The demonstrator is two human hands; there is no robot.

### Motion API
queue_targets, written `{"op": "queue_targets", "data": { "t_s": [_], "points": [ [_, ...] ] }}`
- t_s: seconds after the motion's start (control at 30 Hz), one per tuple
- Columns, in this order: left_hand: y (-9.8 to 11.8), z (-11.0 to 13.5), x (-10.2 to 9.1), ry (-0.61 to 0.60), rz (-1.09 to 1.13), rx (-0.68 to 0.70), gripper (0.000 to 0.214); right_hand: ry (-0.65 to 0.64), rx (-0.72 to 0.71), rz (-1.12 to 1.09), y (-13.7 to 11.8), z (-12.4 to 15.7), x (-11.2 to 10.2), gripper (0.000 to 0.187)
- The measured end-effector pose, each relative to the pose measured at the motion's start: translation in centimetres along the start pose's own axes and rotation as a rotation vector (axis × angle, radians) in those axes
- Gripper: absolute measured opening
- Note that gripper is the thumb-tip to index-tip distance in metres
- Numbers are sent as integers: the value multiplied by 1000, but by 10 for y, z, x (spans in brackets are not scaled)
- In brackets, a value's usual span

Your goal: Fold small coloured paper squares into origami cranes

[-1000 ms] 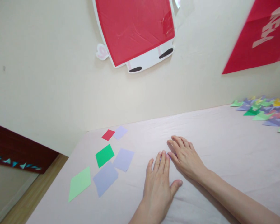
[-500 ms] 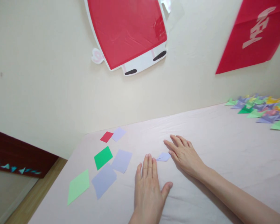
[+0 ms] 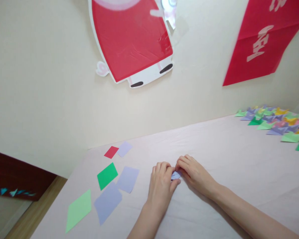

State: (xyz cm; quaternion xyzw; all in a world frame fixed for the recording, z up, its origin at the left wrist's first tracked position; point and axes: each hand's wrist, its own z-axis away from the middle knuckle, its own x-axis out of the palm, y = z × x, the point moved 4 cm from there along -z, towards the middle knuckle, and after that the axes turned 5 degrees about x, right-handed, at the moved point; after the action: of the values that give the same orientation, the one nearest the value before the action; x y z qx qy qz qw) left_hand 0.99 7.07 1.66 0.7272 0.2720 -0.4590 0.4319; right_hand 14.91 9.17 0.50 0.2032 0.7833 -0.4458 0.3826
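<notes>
A red-and-white cutout and red banner hang on the cream wall; wooden flooring shows lower left.

Matt folded paper, creased cloth, glossy wall cutout

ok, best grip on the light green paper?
Probably pinch its near edge with the left hand, coming from the person's side: the light green paper lies flat, that edge free, while a purple sheet sits close on its right.

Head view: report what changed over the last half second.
The left hand moved right; it and the right hand curled their fingers in at the small folded lavender paper, their grip partly hidden. The flat coloured paper sheets stayed put.
</notes>
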Motion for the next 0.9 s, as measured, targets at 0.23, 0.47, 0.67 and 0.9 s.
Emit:
{"op": "queue_targets", "data": {
  "t_s": [0.23, 0.47, 0.67, 0.9],
  "points": [
    [-2, 7, 0, 51, 66, 13, 14, -50, 12, -136, 5, 0, -1, 27],
    [-6, 9, -1, 106, 100, 49, 11, -55, 38, -179, 0, 1, -7, 25],
    [-8, 10, -1, 141, 59, 71, 7, -94, 45, -165, 4, -1, -4, 8],
    [-7, 11, -1, 111, -7, 53, 14, -93, 36, -142, 8, -2, 0, 16]
  ]
}}
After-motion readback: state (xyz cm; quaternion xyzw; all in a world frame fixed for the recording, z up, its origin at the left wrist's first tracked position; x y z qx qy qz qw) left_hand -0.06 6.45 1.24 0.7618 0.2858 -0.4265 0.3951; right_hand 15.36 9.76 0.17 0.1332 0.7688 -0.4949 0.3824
